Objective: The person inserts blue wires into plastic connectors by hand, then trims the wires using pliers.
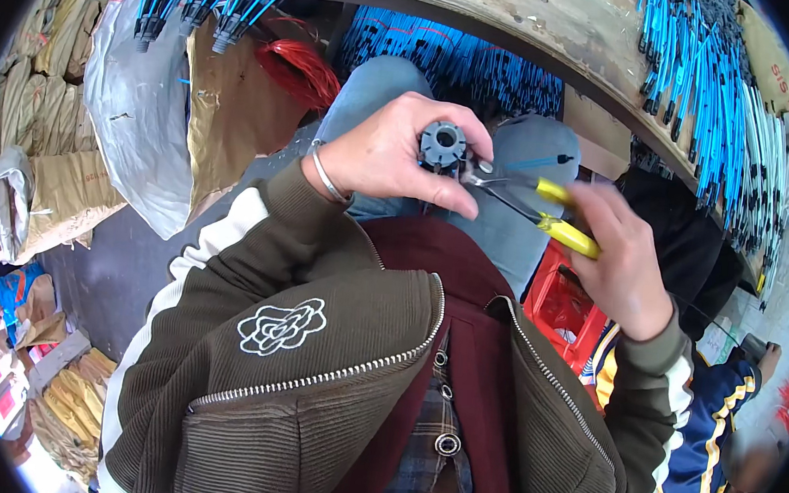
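Note:
My left hand (388, 153) is closed around a dark grey, ribbed, round plastic part (442, 146) with a hole through its middle. Yellow-handled pliers (558, 232) are in my right hand (622, 241), whose fingers wrap the grips and are slightly blurred. The jaws of the pliers reach the side of the grey part, close to my left fingertips. Exactly what the jaws pinch is too small to tell. A thin blue rod with a black end (542, 162) shows against my jeans just beyond the pliers.
Ahead is a wooden table (561, 19) with bundles of blue rods (694, 94) on its right. More blue rods (446, 56) lie beneath it. Coiled red cord (299, 72) and wrinkled sacks (137, 106) stand at left. A red crate (561, 306) and another person's sleeve (710, 420) are at right.

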`<state>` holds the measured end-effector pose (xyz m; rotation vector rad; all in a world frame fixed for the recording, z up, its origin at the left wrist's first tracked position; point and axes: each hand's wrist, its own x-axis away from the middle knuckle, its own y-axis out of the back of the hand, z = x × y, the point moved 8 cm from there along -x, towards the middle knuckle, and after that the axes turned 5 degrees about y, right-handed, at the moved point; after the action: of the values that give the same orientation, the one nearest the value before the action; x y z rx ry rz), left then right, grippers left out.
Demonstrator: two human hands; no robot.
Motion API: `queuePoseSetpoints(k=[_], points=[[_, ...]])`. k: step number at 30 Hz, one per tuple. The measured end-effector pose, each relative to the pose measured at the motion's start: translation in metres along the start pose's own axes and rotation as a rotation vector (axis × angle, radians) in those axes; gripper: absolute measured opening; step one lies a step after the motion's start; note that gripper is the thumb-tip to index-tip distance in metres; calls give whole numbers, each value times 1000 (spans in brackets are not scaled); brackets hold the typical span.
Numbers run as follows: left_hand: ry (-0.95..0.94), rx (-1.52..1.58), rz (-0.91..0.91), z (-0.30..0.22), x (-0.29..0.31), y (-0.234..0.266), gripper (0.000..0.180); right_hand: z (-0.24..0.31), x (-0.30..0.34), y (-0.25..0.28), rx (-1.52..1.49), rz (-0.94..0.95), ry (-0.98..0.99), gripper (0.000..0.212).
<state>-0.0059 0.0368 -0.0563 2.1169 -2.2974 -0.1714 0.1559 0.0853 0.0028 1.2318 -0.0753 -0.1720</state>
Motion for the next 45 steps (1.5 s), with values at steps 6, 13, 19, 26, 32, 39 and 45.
queuePoseSetpoints(k=[6,13,19,26,32,39,45], points=[[-126,63,168,-1,2,-7,40,-4,34,-129,-1560,743,-451,75],[-49,3,-69,1,5,7,37,-8,1,-79,-1148,329,-239,73],[-67,-22,-97,-4,4,2,35,2,-3,-28,-465,194,-72,73],[-133,-41,-95,-8,4,0,34,-2,-8,-18,-509,292,-178,54],[-64,14,-96,0,7,7,31,3,-10,-36,-548,94,-199,34],[-92,18,-59,-3,8,6,30,8,-7,-21,-794,276,-436,28],[-57,36,-107,0,7,9,31,21,-20,-13,-425,314,-332,28]])
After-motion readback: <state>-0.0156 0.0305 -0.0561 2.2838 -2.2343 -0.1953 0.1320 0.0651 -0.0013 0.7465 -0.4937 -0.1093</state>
